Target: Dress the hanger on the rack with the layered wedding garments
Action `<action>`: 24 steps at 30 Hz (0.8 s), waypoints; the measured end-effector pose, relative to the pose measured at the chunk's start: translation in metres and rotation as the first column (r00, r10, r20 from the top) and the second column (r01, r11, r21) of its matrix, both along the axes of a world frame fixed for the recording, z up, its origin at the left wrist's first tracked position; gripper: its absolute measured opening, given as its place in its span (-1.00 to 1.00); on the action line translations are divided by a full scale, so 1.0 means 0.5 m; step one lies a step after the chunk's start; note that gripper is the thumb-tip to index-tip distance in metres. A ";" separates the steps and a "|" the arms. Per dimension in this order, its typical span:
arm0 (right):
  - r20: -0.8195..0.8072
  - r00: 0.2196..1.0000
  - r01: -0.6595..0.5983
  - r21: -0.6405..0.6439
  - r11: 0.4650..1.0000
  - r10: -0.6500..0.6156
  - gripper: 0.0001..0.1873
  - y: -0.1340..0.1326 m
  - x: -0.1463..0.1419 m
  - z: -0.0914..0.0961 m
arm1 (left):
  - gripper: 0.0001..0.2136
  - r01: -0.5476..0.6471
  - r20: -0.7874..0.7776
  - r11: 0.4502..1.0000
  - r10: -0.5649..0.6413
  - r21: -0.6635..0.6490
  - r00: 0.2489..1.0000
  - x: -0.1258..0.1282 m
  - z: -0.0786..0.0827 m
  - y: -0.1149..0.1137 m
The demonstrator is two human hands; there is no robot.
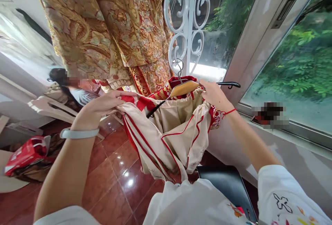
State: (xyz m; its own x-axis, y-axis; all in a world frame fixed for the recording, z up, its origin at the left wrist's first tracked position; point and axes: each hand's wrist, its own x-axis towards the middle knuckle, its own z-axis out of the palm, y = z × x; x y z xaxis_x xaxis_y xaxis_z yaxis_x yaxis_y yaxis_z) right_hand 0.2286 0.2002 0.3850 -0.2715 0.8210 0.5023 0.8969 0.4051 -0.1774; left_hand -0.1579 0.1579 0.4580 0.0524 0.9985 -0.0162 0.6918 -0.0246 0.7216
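My left hand (pixel 101 107) pinches the left edge of a cream garment with red piping (pixel 171 131), a pale band on its wrist. My right hand (pixel 214 93), a red string at its wrist, grips the garment's right side by a wooden hanger with black ends (pixel 184 87). The hanger's metal hook (pixel 178 66) catches on the white scrolled window grille (pixel 185 21). The garment's red and gold outer side shows at the top, folded over the hanger.
A gold and red embroidered robe (pixel 111 28) hangs behind, upper left. Another person (pixel 67 86) sits at the left by a white chair (pixel 49 109). A red bag (pixel 26 154) lies on the tiled floor. A dark object (pixel 269 114) rests on the window sill; a black seat (pixel 228 187) stands below.
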 end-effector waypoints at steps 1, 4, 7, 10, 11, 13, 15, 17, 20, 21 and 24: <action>-0.009 1.000 -0.003 0.003 1.000 0.003 -0.59 -0.001 -0.004 -0.005 | -0.50 -0.001 0.031 0.999 0.003 -0.049 1.000 0.020 -0.005 0.000; -0.061 0.997 -0.040 -0.008 0.999 0.039 -0.58 0.005 -0.014 -0.024 | -0.54 -0.098 0.003 0.986 0.099 0.133 0.995 0.124 -0.063 -0.004; -0.130 0.989 -0.071 -0.014 0.997 0.069 -0.53 0.017 -0.022 -0.041 | -0.58 -0.009 -0.169 0.905 0.089 0.424 0.982 0.244 -0.161 -0.009; -0.173 0.983 -0.067 -0.013 0.998 0.064 -0.44 0.025 -0.027 -0.050 | -0.57 0.003 -0.226 0.838 0.144 0.546 0.963 0.304 -0.232 -0.012; -0.183 0.981 -0.072 -0.011 0.997 0.069 -0.42 0.026 -0.029 -0.051 | -0.58 -0.019 -0.229 0.830 0.176 0.558 0.957 0.307 -0.241 -0.013; -0.201 0.976 -0.083 -0.014 0.996 0.078 -0.39 0.026 -0.031 -0.053 | -0.62 -0.066 -0.253 0.828 0.245 0.558 0.936 0.294 -0.239 -0.013; -0.215 0.974 -0.077 -0.028 0.997 0.069 -0.38 0.025 -0.033 -0.054 | -0.69 -0.059 -0.324 0.822 0.288 0.567 0.901 0.269 -0.221 -0.011; -0.224 0.973 -0.067 -0.043 0.997 0.055 -0.38 0.025 -0.033 -0.054 | -0.78 0.018 -0.422 0.816 0.280 0.578 0.862 0.243 -0.203 -0.005; -0.250 0.966 -0.080 -0.039 0.996 0.067 -0.38 0.029 -0.032 -0.055 | -0.78 0.153 -0.541 0.799 0.240 0.582 0.806 0.215 -0.197 0.007; -0.259 0.963 -0.086 -0.030 0.996 0.076 -0.38 0.031 -0.031 -0.056 | -0.77 0.187 -0.567 0.791 0.230 0.583 0.791 0.209 -0.202 0.011; -0.278 0.955 -0.107 0.007 0.994 0.105 -0.38 0.039 -0.027 -0.060 | -0.73 0.266 -0.630 0.777 0.207 0.571 0.748 0.199 -0.221 0.019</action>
State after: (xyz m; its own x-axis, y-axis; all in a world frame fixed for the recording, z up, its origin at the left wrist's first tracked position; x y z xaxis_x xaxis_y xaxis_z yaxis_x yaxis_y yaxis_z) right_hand 0.2154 0.2195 0.3548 -0.2085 0.7991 0.5639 0.7638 0.4931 -0.4164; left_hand -0.0585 0.1674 0.3477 0.2952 0.7961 0.5283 0.9496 -0.3054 -0.0706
